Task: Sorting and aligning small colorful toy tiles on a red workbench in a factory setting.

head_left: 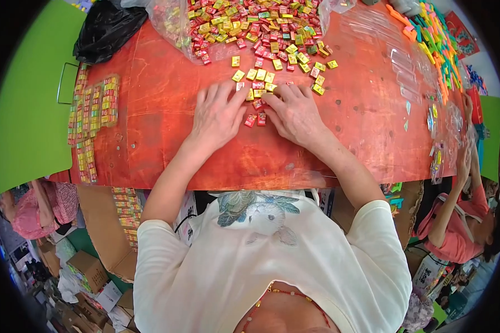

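Observation:
Small red and yellow boxes lie loose on the red table between my two hands. My left hand (219, 115) is palm down, its fingers apart and slightly bent, with the index fingertip close to a yellow box (238, 76). Opposite it, my right hand (298, 115) rests with curved, spread fingers. Its thumb and index finger touch boxes at the right side of the small cluster. Two red boxes (255, 119) sit side by side just below the cluster. My fingers partly cover some boxes, and neither hand visibly lifts one.
A big heap of boxes (261, 25) spreads from a clear plastic bag at the far side. Packed strips of boxes (97, 108) and a black bag (108, 30) lie left. Clear trays (404, 72) and colourful plastic pieces (436, 50) are right, near another person's arms (465, 150).

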{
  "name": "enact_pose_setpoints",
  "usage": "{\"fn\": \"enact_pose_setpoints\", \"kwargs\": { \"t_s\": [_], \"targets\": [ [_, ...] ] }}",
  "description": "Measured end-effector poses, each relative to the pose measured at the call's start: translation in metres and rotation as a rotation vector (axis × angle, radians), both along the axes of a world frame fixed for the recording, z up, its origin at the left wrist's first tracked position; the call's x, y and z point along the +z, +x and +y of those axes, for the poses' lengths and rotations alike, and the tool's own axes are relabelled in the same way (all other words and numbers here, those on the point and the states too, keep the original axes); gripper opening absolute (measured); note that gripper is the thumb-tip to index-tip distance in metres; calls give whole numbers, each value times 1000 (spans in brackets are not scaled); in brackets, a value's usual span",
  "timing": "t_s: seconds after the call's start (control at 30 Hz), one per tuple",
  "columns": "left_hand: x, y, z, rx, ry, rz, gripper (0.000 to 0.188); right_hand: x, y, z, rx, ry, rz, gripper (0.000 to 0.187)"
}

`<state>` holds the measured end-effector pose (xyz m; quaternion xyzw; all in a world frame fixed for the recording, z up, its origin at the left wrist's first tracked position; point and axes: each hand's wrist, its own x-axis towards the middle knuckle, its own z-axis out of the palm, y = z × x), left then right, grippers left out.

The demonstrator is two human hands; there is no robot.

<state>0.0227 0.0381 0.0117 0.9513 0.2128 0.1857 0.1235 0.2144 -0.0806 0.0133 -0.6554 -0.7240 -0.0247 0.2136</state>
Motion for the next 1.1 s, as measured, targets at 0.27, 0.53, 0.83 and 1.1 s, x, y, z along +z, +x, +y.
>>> {"fn": "enact_pose_setpoints", "kwargs": {
  "t_s": [0.27, 0.53, 0.83, 1.1],
  "targets": [
    [-12, -15, -6, 44, 73, 73, 41, -2, 10, -7, -71, -16, -93, 28],
    [-2, -38, -35, 92, -21, 13, 47, 7, -4, -25, -65, -34, -37, 21],
    [-9, -33, -29, 59, 66, 44, 33, -8, -14, -34, -124, -21, -68, 16],
    [-10, -30, -30, 57, 66, 38, 33, 9, -21, -19, -118, -63, 35, 19]
  ]
}}
